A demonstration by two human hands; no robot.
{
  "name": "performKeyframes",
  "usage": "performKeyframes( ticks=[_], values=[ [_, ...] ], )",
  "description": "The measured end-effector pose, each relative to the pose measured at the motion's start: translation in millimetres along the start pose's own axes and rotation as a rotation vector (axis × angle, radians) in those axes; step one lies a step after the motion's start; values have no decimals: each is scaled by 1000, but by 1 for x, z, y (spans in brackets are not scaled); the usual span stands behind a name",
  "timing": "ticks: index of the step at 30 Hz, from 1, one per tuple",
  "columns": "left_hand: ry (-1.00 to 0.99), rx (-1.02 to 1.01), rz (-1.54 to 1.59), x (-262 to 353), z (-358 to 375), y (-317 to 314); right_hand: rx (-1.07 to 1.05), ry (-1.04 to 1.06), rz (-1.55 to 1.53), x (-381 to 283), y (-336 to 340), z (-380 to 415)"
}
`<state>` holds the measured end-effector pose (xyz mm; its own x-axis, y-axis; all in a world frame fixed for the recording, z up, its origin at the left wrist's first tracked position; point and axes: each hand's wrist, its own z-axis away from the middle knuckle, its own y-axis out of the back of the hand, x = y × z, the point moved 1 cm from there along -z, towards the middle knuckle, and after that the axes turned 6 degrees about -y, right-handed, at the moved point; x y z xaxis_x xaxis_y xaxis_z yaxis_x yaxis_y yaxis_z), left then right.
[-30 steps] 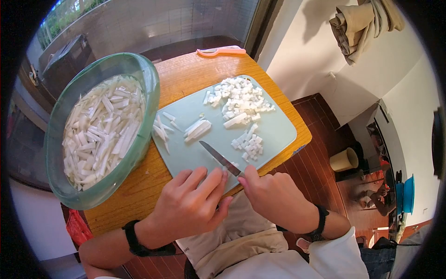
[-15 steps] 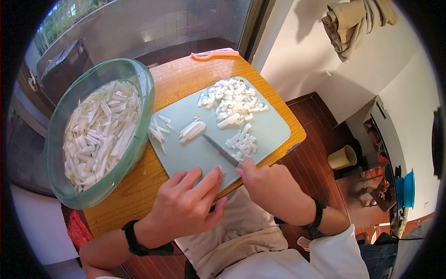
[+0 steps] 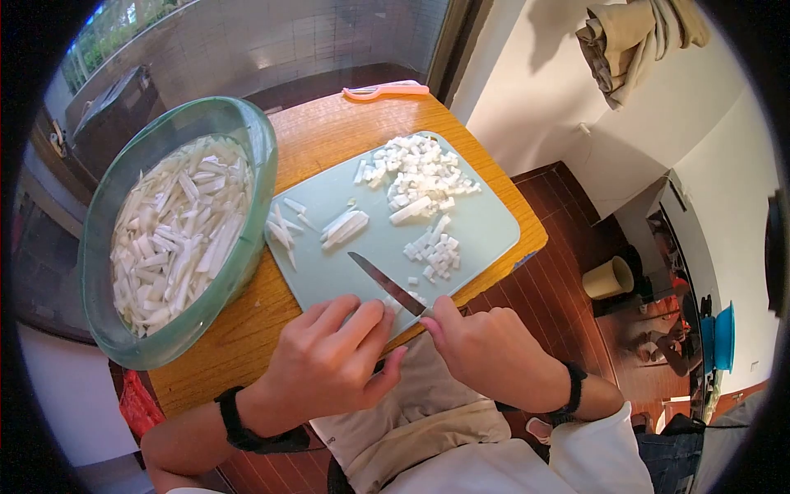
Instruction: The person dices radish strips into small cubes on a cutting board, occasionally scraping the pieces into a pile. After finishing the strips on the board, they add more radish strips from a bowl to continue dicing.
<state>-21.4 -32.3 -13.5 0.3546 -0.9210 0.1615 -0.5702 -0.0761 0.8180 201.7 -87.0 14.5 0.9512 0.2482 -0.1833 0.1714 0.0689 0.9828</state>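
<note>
My right hand (image 3: 502,356) is closed around the handle of a kitchen knife (image 3: 385,281), its blade pointing up and left over the pale green cutting board (image 3: 321,276). At the board's near edge, my left hand (image 3: 333,358) has its fingertips pressed together on white vegetable sticks (image 3: 395,305), mostly hidden under them and close to the blade. A small bundle of white sticks (image 3: 344,228) lies mid-board, with thinner strips (image 3: 282,230) at its left edge. Diced white pieces (image 3: 440,255) sit beyond the knife, and a larger diced heap (image 3: 420,173) covers the far right.
A green translucent basin (image 3: 262,156) full of white sticks in liquid stands left of the board on the wooden table (image 3: 309,123). At the far edge lies a pink peeler (image 3: 387,91). A beige bin (image 3: 607,278) is on the floor to the right.
The knife has lifted and shifted slightly nearer to me, away from the stick bundle, with its blade turned to show more of its side. Small cut pieces now show beside the blade. My left hand has barely moved.
</note>
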Motion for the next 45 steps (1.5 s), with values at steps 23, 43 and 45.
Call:
performKeyframes(
  ticks=[23, 43, 45],
  values=[
    [-27, 26, -25, 2, -1, 2, 18, 2, 13, -1, -12, -2],
    [-123, -11, 8, 7, 4, 4, 77, -52, -81, 14, -6, 0],
    [-120, -23, 5, 7, 4, 6, 112, -82, -62, 26, -7, -3]
  ],
)
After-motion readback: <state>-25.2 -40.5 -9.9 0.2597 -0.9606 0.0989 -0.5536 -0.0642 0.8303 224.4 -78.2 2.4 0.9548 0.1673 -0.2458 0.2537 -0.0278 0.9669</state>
